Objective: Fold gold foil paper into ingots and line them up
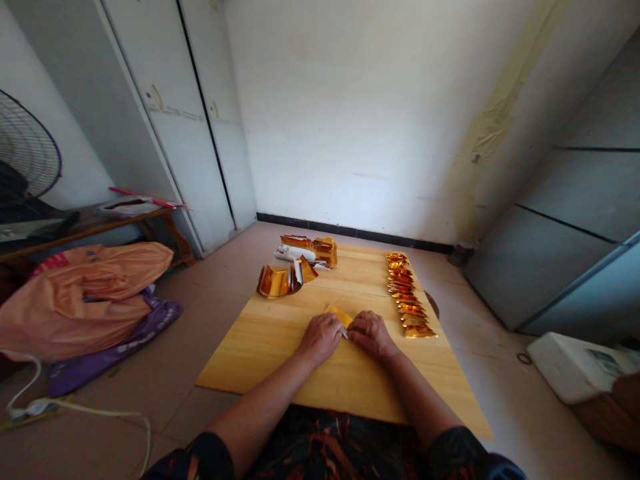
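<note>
I saw the left hand [321,335] with its fingers curled tight on the gold paper [340,315], which lay on the table [250,347] between both hands, its visible length slanting far-left to near-right; the right hand [374,333], about equally near, pinched it too.

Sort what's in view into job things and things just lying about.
Likely the job's: gold sheet, touched by left hand and right hand; curled gold sheets; row of folded gold pieces; table.

Seemingly unrelated: fan, orange plastic, purple bag.
</note>
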Demonstrator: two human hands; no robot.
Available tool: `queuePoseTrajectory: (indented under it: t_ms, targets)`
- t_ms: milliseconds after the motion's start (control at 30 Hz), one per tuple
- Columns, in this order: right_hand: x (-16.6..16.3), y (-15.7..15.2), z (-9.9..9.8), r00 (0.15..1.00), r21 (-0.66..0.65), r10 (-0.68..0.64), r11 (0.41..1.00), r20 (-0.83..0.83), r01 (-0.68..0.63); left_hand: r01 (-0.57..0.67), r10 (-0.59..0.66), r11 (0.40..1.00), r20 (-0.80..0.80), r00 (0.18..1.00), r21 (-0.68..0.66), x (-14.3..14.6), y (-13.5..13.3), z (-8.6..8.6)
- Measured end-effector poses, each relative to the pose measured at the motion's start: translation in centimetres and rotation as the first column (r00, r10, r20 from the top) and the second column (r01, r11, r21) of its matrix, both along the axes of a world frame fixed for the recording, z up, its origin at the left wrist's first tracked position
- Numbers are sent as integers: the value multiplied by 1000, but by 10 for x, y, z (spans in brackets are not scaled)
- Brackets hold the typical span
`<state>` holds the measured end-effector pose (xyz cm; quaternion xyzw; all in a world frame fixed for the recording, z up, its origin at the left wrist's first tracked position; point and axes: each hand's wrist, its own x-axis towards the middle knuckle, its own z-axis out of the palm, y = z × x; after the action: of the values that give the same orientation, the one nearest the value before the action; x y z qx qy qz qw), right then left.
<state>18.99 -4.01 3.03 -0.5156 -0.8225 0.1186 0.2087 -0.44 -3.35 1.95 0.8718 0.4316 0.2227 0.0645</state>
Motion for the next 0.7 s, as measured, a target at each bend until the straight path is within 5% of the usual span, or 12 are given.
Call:
queuePoseTrajectory:
  t_ms: [200, 467, 700]
  targets:
    - [8, 1, -6, 997, 0, 49, 999, -53, -49, -17, 17, 1000, 54, 998, 5, 1, 1, -4]
    - [-13, -1, 2, 991, -2, -133, 991, 1, 133, -80, 82, 996, 74, 994, -27, 3, 3, -4]
    - [-16, -8, 4, 988, 27, -151, 988, 6, 151, -105, 106, 994, 39, 994, -33, 4, 3, -4]
